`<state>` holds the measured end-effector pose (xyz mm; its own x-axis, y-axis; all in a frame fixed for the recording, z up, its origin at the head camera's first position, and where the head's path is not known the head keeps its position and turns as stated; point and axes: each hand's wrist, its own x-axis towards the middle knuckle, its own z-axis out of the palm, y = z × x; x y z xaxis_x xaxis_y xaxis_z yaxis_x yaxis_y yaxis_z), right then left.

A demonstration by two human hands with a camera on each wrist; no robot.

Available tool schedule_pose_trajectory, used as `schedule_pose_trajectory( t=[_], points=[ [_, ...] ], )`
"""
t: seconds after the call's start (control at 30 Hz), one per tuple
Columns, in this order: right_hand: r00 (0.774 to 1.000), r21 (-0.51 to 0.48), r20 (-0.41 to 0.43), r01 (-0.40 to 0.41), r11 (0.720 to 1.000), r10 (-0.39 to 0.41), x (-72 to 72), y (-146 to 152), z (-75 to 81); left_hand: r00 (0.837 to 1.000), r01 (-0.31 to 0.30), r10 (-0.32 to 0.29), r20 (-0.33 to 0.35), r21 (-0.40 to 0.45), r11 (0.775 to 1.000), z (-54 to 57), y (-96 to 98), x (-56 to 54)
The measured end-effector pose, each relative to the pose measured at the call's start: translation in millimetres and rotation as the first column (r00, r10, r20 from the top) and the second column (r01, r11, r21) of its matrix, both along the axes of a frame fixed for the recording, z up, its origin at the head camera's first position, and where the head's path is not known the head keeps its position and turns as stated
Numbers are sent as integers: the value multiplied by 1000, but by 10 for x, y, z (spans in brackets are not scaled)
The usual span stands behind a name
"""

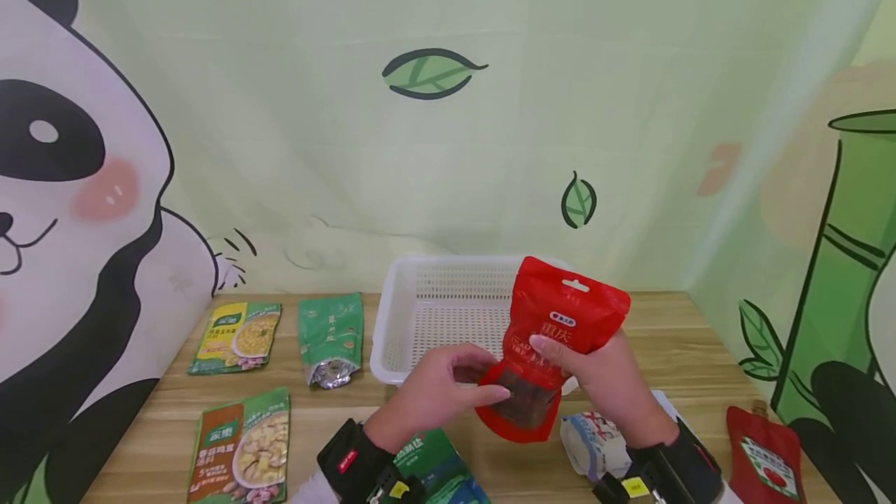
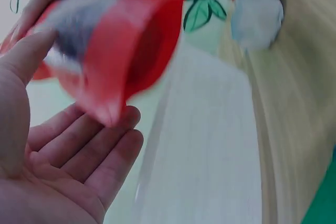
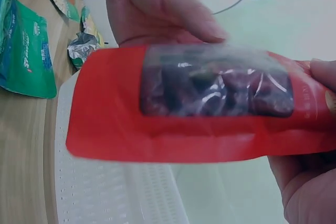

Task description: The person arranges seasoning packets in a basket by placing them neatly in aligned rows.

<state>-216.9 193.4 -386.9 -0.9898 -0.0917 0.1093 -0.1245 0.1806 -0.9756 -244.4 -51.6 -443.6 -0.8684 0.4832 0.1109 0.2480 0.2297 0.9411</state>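
A red stand-up pouch (image 1: 553,298) with a clear window showing dark contents is held up, tilted, in front of the white basket. My right hand (image 1: 616,387) grips its upper part, thumb across the printed front. At the lower left side of the pouch is my left hand (image 1: 437,387), its thumb lying at the window. In the left wrist view the fingers (image 2: 113,161) of that hand are extended below the pouch's bottom. The right wrist view shows the pouch (image 3: 105,108) lengthwise, with dark pieces behind the window.
A white perforated basket (image 1: 381,344) stands at the back. Left of it lie a yellow-green packet (image 1: 234,337), a green pouch (image 1: 332,333) and a brown-green packet (image 1: 238,449). Nearer me are another green pouch (image 1: 437,465), a white package (image 1: 595,446) and a red spouted pouch (image 1: 763,453).
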Motion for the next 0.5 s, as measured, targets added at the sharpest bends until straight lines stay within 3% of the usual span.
schedule_pose_trajectory(
  t=[0.13,0.23,0.3,0.37,0.5],
  points=[
    [1000,-12,-6,22,1000,-22,-57,58,-27,994,-26,17,-109,-83,996,-30,-167,-80],
    [1000,-26,3,28,999,-28,-91,82,-44,964,-57,-3,-265,-219,974,-48,-280,-139],
    [1000,-39,12,25,999,-25,-103,87,-44,926,-96,-34,-376,-320,943,-62,-338,-173],
    [999,-41,20,26,999,-25,-111,87,-37,878,-136,-76,-473,-399,907,-78,-381,-201],
    [999,-44,33,33,998,-31,-137,89,-22,780,-223,-168,-603,-518,826,-122,-427,-231]
  ],
)
